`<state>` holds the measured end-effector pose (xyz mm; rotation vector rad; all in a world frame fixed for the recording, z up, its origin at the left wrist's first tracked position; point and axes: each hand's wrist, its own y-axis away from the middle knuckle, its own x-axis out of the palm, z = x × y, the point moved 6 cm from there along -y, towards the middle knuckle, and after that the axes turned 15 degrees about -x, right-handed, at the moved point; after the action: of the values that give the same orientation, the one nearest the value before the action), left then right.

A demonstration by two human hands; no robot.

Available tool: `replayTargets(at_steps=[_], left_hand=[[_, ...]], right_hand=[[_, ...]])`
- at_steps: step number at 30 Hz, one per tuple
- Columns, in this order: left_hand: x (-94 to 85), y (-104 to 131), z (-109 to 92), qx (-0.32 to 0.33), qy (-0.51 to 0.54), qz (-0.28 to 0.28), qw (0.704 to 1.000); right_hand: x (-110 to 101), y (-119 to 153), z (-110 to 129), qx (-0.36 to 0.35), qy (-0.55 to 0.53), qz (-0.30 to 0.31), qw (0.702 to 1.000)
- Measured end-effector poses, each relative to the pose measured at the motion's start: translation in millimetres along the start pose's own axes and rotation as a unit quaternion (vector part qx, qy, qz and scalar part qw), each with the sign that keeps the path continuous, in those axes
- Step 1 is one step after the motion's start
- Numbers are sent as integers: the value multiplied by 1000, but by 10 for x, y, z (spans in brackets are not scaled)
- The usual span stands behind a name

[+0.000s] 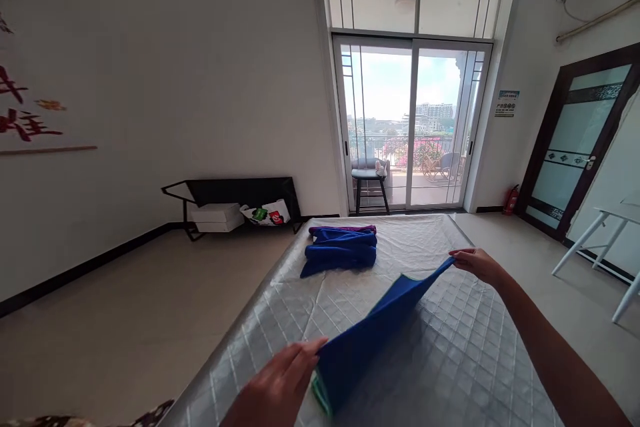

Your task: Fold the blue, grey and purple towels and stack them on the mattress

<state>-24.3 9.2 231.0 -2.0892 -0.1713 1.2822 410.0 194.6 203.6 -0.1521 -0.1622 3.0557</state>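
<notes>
A blue cloth (pixel 377 330) with green edging, maybe a towel, stretches between my two hands above the quilted silver-white cover (pixel 465 333). At its near left corner, my left hand (pixel 283 377) pinches the edge. My right hand (pixel 477 263) grips the far right corner between thumb and fingers. The cloth slopes down from the taut upper edge, and its near left end shows layered green-trimmed edges. Beyond it lies a pile of folded blue cloths (pixel 343 250) with a purple-red one at the back.
Against the left wall stands a low black-framed table (pixel 245 190) with white boxes (pixel 216 217) and a printed bag (pixel 267 213). A sliding glass door (pixel 413 123) is ahead. To the right are a white stool (pixel 607 227), a dark-framed door (pixel 580 140) and a fire extinguisher (pixel 511 200).
</notes>
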Motion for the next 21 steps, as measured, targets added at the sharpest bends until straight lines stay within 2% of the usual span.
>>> replayTargets(at_steps=[2, 4, 8, 11, 14, 18, 21], left_hand=[[-213, -264, 65, -2, -30, -50, 998], [-313, -511, 117, -11, -36, -67, 997], [-354, -990, 252, -77, 24, -59, 995], [-259, -1337, 371, -140, 104, -19, 984], [38, -1648, 493, -195, 205, 64, 957], [672, -2028, 604, -243, 310, 176, 902], [1100, -2368, 618, -275, 384, 196, 859]], right_hand=[[-190, 181, 259, -18, -44, -2, 999], [-348, 333, 518, -44, -68, -13, 997], [-656, 517, 940, -102, -70, -81, 989], [-850, 553, 1077, -127, -69, -125, 982], [-975, 488, 1031, -124, -68, -140, 980], [-1066, 192, 796, -94, -75, -165, 979], [-1108, -175, 670, -99, -67, -224, 967]])
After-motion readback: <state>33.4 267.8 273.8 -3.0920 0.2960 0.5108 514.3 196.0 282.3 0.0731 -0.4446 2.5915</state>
